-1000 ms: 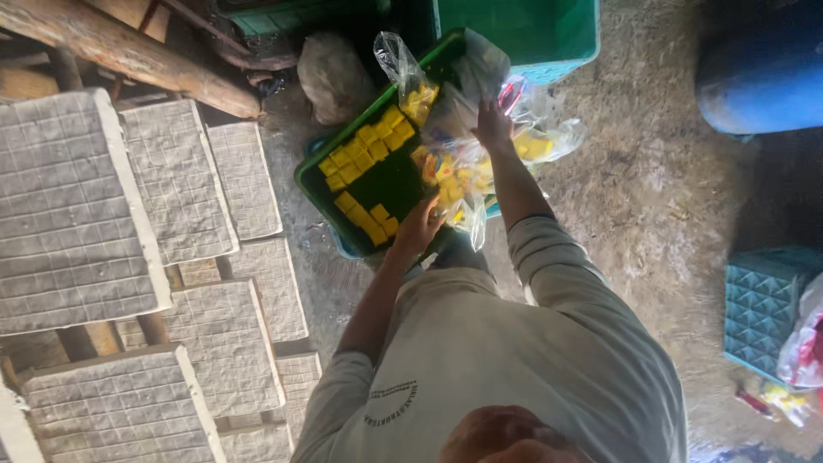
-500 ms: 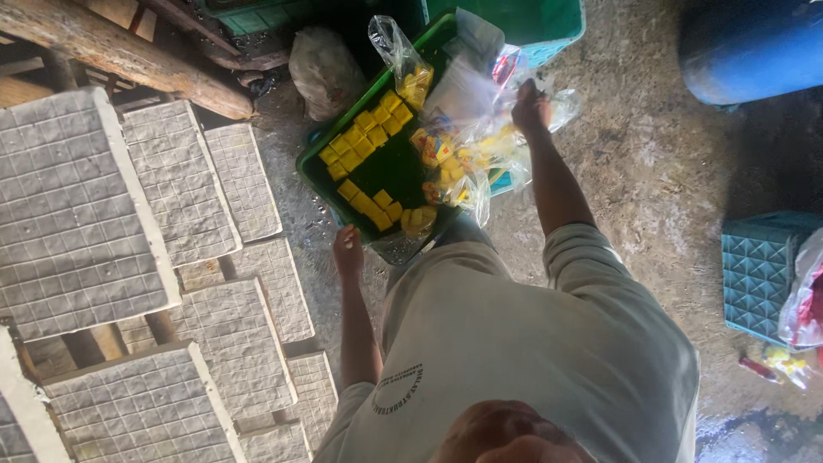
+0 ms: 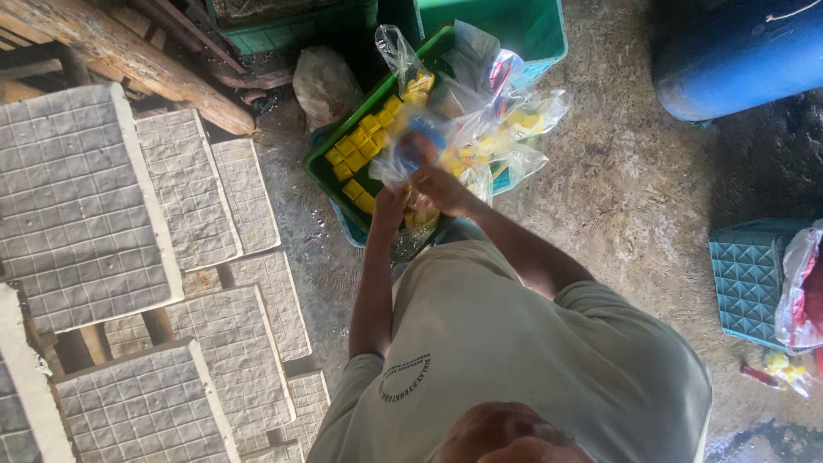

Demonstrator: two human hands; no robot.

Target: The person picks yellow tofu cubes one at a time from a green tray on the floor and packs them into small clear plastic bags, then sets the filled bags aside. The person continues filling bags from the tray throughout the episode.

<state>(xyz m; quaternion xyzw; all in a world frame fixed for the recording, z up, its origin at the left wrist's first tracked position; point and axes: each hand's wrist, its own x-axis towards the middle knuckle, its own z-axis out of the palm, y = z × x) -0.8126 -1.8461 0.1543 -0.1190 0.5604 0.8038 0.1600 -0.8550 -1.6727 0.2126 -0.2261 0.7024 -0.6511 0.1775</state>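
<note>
Both hands now meet over the green tray (image 3: 330, 176). Half a second back the left hand (image 3: 387, 208) hung low beside the body, away from the work; it has since risen to join the right hand (image 3: 439, 184), which was lifted higher toward the bags a moment ago and has dropped back toward the tray's near edge.

Between them sits a small clear plastic bag (image 3: 410, 153) with a bluish patch on it. Right grip looks clamped on the bag's lower part; left grip closed on its near side, though motion blur makes the finger positions uncertain.

The bag is held just above the yellow blocks (image 3: 364, 137) lined up in rows in the tray, and beside the loose heap of filled clear bags (image 3: 506, 129) lying across the tray's far side.

Reading: one-handed handling has turned into two-handed work on a single bag, likely opening or filling it.

Around: pale gridded slabs (image 3: 77, 206) stacked at left, blue drum (image 3: 737, 51) at upper right, teal crate (image 3: 750, 274) on the dirt floor (image 3: 634, 189).
</note>
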